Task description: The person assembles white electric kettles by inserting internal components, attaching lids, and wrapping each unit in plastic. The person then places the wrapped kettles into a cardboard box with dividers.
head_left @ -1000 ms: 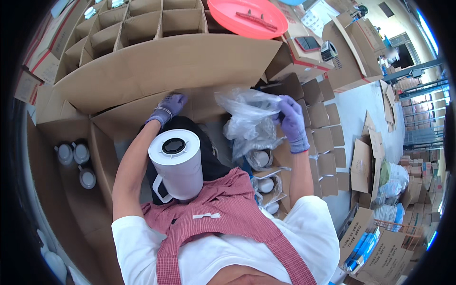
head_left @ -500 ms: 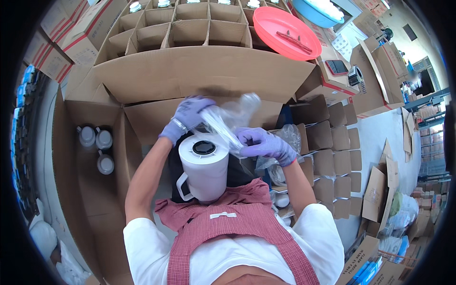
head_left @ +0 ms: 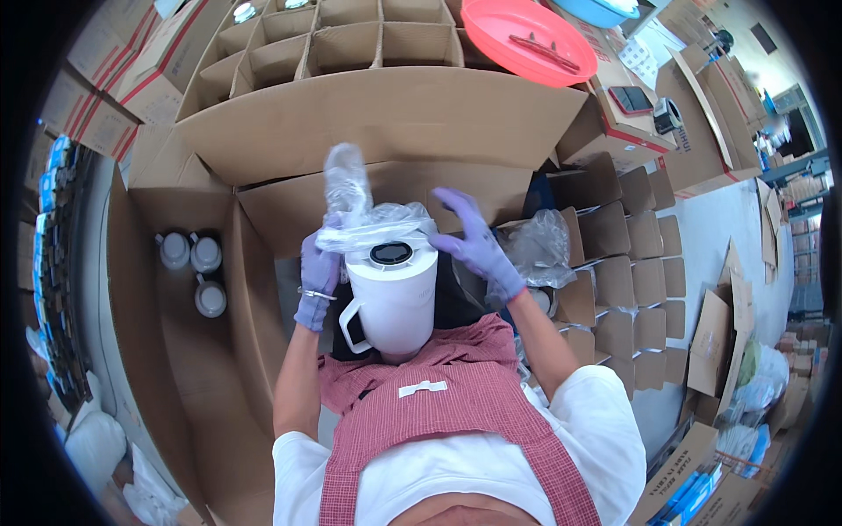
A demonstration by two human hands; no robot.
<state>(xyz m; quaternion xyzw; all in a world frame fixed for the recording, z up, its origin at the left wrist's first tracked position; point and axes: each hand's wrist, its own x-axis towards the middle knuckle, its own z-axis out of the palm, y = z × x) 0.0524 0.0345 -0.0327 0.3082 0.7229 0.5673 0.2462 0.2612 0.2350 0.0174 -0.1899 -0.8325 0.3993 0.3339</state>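
Note:
A white jug (head_left: 399,302) with a loop handle at its left stands in front of my lap, a black round disc on its upward end. Clear plastic bag film (head_left: 377,226) lies bunched along the jug's far rim, one end sticking up. My gloved left hand (head_left: 317,267) is closed on the film at the jug's left side. At the right, my gloved right hand (head_left: 478,250) has its fingers spread, thumb close to the film. Whether that thumb touches it I cannot tell.
At my left, several white mugs (head_left: 207,252) sit in a deep carton (head_left: 197,368). Beyond the jug is a divided carton (head_left: 342,48) with a red basin (head_left: 526,44). Cardboard dividers (head_left: 605,280) and a crumpled clear bag (head_left: 539,245) are at my right.
The plastic film has gone from between both hands to the jug's far rim. My left hand has come down beside the jug; my right hand has let go and opened.

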